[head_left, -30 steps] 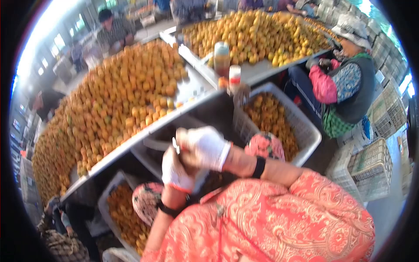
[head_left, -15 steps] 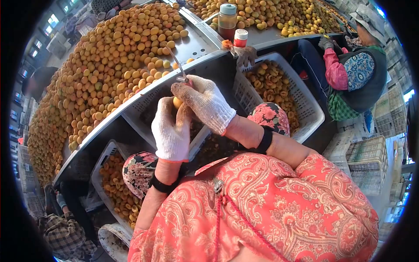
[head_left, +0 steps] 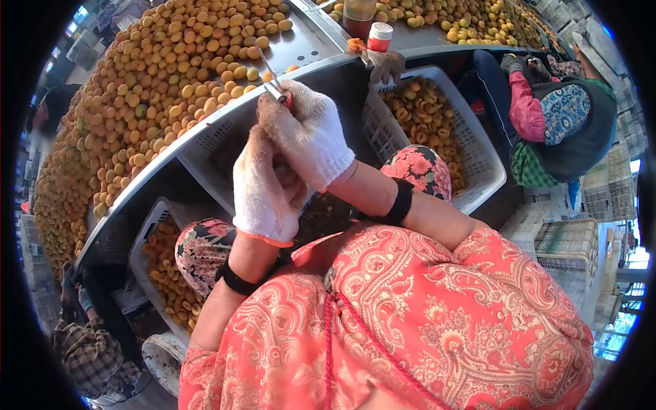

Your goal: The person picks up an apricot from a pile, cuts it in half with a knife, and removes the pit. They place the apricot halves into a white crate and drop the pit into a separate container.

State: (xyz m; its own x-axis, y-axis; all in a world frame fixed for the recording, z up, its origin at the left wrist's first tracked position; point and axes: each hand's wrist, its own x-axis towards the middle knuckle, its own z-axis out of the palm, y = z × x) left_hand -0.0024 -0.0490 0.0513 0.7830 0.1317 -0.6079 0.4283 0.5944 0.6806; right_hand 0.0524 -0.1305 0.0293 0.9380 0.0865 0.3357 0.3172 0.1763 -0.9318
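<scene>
Your right hand point(head_left: 309, 133), in a white knit glove, is closed tight around a small knife point(head_left: 273, 78). Its reddish handle end just shows at your fingers, and the thin blade points up and away, over the edge of the metal counter point(head_left: 309, 42). Your left hand point(head_left: 263, 188), gloved the same way, sits just below the right and touches it. It is curled with its back to the camera, so I cannot tell how far it is closed or what lies in its palm. Both hands are raised in front of your chest, above your knees and the white crate point(head_left: 205, 147) tucked under the counter's edge.

On the counter a big heap of apricots point(head_left: 171, 89) spreads away to the left. Near its corner stands a small bottle with a red cap point(head_left: 378, 35), and a worn glove point(head_left: 386, 65) hangs over the rim of the crate on your right point(head_left: 486, 188), which holds cut fruit. Another crate point(head_left: 147, 225) with fruit sits low beside your left knee.

A co-worker point(head_left: 560, 116) in a dark vest and pink sleeve sits at the far right, at a second heap of fruit. Another person in a checked shirt point(head_left: 89, 355) is at the lower left.
</scene>
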